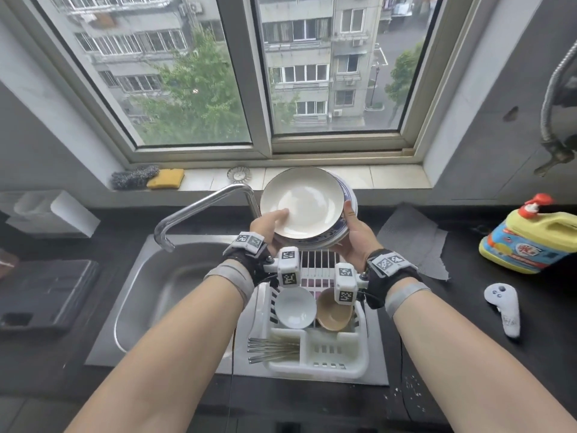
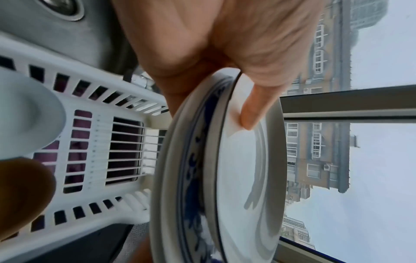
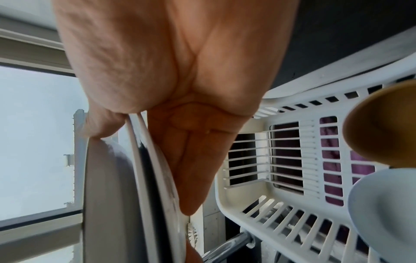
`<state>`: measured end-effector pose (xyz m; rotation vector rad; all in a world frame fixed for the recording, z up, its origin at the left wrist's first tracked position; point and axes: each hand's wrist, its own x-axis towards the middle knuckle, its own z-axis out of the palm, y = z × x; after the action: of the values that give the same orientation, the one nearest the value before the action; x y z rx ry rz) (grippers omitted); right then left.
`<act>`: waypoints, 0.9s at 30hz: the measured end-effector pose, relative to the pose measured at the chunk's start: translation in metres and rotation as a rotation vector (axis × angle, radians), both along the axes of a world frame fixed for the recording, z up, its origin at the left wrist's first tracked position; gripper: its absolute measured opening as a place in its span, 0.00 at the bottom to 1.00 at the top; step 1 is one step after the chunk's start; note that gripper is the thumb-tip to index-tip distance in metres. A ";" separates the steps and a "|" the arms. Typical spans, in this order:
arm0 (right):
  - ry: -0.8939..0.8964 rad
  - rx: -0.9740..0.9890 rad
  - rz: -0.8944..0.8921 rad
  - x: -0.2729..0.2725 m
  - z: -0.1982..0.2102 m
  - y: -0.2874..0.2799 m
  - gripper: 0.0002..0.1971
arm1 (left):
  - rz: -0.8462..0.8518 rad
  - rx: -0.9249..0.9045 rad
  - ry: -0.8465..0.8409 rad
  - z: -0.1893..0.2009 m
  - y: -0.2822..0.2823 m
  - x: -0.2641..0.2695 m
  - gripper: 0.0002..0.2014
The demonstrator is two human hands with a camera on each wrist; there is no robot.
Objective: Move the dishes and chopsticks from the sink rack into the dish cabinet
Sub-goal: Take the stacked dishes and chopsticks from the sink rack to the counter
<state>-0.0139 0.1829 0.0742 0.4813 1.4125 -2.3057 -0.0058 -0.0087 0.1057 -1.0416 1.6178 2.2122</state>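
Note:
Both hands hold a stack of plates [image 1: 304,203] tilted up above the white sink rack [image 1: 359,360]; the front plate is plain white, a blue-patterned one [image 2: 191,178] lies behind it. My left hand [image 1: 268,221] grips the stack's left rim, thumb on the white face [image 2: 252,113]. My right hand [image 1: 354,229] grips the right rim, thumb in front, fingers [image 3: 198,169] behind. In the rack remain a white bowl [image 1: 295,306], a tan bowl [image 1: 334,310] and metal chopsticks [image 1: 271,350] at its front left.
The tap [image 1: 199,207] arches over the steel sink [image 1: 162,295] just left of the plates. A detergent bottle [image 1: 527,235], a grey cloth [image 1: 412,242] and a white controller [image 1: 504,307] lie on the dark counter at right. Sponges [image 1: 150,178] sit on the windowsill.

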 end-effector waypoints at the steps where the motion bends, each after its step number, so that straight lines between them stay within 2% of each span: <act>1: -0.011 0.031 0.007 0.001 -0.001 0.001 0.36 | 0.002 0.021 -0.003 -0.004 0.001 0.002 0.20; 3: -0.038 0.066 0.014 0.001 -0.001 0.002 0.31 | 0.046 0.021 0.011 -0.016 0.000 0.003 0.23; 5: -0.047 0.073 0.059 0.003 0.003 -0.002 0.26 | 0.094 -0.003 0.020 -0.026 -0.002 0.007 0.32; 6: -0.029 0.105 0.088 0.004 0.004 -0.006 0.17 | 0.107 -0.006 0.008 -0.043 -0.008 0.004 0.35; 7: 0.008 0.151 0.111 0.006 0.003 -0.011 0.08 | 0.111 0.015 -0.005 -0.051 -0.011 0.007 0.36; 8: 0.037 0.213 0.119 0.008 0.001 -0.016 0.04 | 0.121 0.072 -0.017 -0.053 -0.013 0.014 0.33; 11: 0.021 0.287 0.173 0.014 -0.016 -0.032 0.09 | 0.079 0.174 -0.085 -0.029 -0.017 0.048 0.25; 14: -0.072 0.335 0.245 0.021 -0.040 -0.047 0.15 | 0.094 0.128 -0.104 -0.032 -0.029 0.069 0.20; 15: -0.093 0.354 0.287 0.024 -0.046 -0.051 0.17 | 0.158 0.101 -0.119 -0.040 -0.035 0.073 0.21; 17: -0.131 0.355 0.357 0.032 -0.055 -0.059 0.19 | 0.305 0.076 -0.154 -0.065 -0.045 0.083 0.29; 19: -0.160 0.330 0.399 0.040 -0.061 -0.062 0.22 | 0.387 0.116 -0.183 -0.101 -0.053 0.094 0.35; 20: -0.171 0.333 0.408 0.040 -0.067 -0.062 0.26 | 0.420 0.160 -0.192 -0.108 -0.056 0.102 0.37; 22: -0.213 0.396 0.393 0.038 -0.084 -0.058 0.32 | 0.464 0.190 -0.185 -0.090 -0.050 0.121 0.34; 23: -0.228 0.482 0.399 0.038 -0.094 -0.055 0.28 | 0.468 0.181 -0.163 -0.082 -0.047 0.128 0.29; 25: -0.233 0.729 0.470 0.043 -0.118 -0.046 0.15 | 0.508 0.147 -0.140 -0.079 -0.048 0.137 0.19; 27: -0.214 0.891 0.619 0.049 -0.141 -0.041 0.10 | 0.551 0.158 -0.125 -0.084 -0.053 0.143 0.19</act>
<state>0.0351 0.1422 -0.0665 0.4188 2.0562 -1.0481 0.1368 -0.0615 0.0213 -1.6963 1.1766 2.4788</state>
